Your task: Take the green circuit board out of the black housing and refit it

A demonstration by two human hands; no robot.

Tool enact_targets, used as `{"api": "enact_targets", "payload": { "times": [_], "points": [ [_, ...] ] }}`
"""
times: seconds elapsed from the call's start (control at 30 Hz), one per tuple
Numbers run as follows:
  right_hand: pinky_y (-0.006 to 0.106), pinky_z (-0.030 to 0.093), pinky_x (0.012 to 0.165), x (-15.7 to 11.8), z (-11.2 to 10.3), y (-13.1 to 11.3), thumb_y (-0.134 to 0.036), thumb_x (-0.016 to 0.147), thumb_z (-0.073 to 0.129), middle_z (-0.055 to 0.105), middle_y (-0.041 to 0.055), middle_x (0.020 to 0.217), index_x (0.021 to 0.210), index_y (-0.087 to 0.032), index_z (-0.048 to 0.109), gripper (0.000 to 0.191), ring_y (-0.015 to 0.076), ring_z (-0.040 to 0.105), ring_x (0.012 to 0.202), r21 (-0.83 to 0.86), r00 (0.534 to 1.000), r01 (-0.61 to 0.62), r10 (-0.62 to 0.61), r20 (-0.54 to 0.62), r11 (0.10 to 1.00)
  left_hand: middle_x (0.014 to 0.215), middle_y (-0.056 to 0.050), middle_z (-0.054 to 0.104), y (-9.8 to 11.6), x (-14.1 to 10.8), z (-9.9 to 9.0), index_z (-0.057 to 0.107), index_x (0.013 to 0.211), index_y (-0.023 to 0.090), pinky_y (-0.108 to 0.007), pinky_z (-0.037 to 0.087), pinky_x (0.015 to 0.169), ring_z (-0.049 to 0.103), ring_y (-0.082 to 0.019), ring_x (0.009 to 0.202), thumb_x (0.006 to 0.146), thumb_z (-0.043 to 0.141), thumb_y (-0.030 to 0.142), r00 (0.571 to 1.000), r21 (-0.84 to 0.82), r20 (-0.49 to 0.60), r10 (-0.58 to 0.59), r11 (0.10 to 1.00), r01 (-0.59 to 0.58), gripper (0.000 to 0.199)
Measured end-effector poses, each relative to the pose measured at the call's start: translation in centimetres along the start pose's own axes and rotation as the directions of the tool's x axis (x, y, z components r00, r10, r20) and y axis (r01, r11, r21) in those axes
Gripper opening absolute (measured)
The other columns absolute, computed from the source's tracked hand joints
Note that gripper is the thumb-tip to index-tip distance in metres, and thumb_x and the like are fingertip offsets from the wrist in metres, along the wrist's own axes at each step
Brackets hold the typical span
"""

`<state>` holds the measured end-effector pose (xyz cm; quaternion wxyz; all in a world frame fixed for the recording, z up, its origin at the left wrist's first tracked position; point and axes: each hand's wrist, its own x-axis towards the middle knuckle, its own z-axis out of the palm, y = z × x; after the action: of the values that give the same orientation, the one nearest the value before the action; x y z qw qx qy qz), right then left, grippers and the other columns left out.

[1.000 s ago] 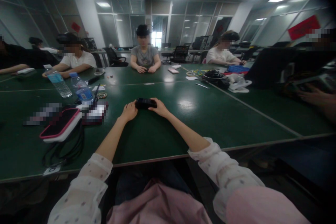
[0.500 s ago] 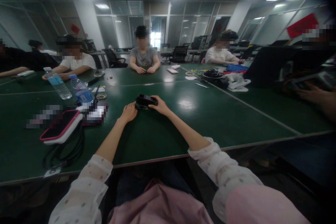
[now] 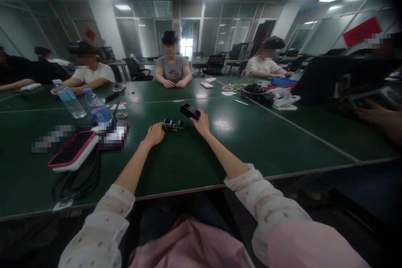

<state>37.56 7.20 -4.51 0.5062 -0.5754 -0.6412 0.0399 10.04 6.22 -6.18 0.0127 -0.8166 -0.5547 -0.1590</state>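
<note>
A black plastic cover (image 3: 188, 111) is held by its right end in my right hand (image 3: 202, 123), tilted and raised above the table. To its lower left lies a green circuit board (image 3: 173, 125) with a small dark screen in a pale frame and several small parts on top. The fingers of my left hand (image 3: 155, 134) close on the board's left end, while the hand rests on the table. Cover and board are apart. My left fingertips are partly hidden behind the hand.
Two water bottles (image 3: 70, 99) stand on the green table (image 3: 201, 163) at the left. Nearer are a pink-rimmed phone (image 3: 73, 149), black cables (image 3: 78, 182) and a tape roll (image 3: 121, 115). A pen (image 3: 241, 102) and white plastic items (image 3: 285, 101) lie at the right. Several people sit around.
My right hand has lifted the black cover off the circuit board, up and to the right, exposing the board and its screen. My left hand has stayed at the board's left end.
</note>
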Motion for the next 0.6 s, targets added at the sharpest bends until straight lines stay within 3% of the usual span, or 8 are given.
{"api": "enact_targets", "payload": {
  "times": [0.27, 0.6],
  "points": [
    [0.046, 0.044, 0.092, -0.2, 0.5, 0.9, -0.028, 0.077, 0.068, 0.058, 0.0151, 0.120, 0.129, -0.017, 0.045, 0.058, 0.0319, 0.052, 0.111, -0.273, 0.982, -0.083, 0.125, 0.141, 0.958, 0.142, -0.015, 0.046, 0.3, -0.2, -0.3, 0.040, 0.138, 0.010, -0.041, 0.031, 0.110, 0.040, -0.025, 0.133, 0.093, 0.032, 0.021, 1.000, 0.032, 0.002, 0.003, 0.999, -0.004, 0.047],
    [0.047, 0.041, 0.093, -0.2, 0.8, 1.2, -0.039, 0.080, 0.065, 0.052, 0.0197, 0.125, 0.136, -0.015, 0.039, 0.067, 0.0344, 0.047, 0.114, -0.298, 0.980, -0.085, 0.134, 0.147, 0.951, 0.143, -0.015, 0.045, 0.2, -0.1, -0.1, 0.040, 0.138, 0.009, -0.043, 0.030, 0.111, 0.039, -0.025, 0.134, 0.093, 0.032, 0.022, 1.000, 0.033, 0.005, 0.006, 0.999, -0.006, 0.047]
  ]
}}
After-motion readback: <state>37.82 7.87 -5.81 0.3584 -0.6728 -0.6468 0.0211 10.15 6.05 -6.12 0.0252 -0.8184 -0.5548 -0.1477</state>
